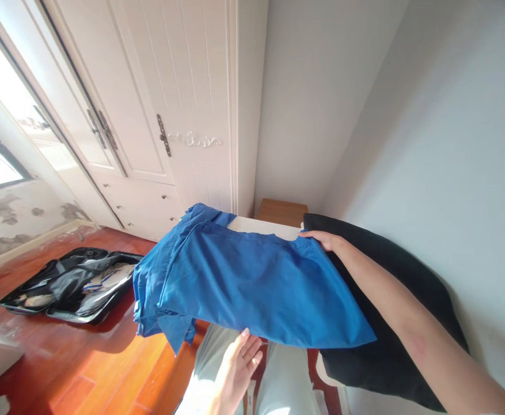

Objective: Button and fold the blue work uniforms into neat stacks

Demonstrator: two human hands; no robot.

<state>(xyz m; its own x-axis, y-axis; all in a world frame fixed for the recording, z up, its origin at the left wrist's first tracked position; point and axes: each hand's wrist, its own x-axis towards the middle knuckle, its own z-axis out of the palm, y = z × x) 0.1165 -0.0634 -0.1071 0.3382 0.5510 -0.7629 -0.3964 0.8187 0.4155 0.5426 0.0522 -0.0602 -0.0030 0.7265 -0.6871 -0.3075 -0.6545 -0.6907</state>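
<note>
Right arm reached in long and nearly straight from the lower right, over a black item [377, 288], with the right hand [326, 240] at the far right corner of the white surface [269, 227], pinching the far edge of the blue garment [252, 276]; fingers partly hidden. Left forearm came up from the bottom, left hand [237, 369] palm turned partly up, fingers loosely spread and slightly curled, one fingertip at the garment's near hem; could not tell if it touched. Garment lay across the white surface, covering most of it, far edge strip bare, bunched folds hanging past the left edge, flat panel tapering to a point at near right. Its near side overhung the wearer's legs [291, 377]. Behind the far edge stood a wooden piece [282, 211]; an open suitcase [90, 285] lay on the floor, well left.
</note>
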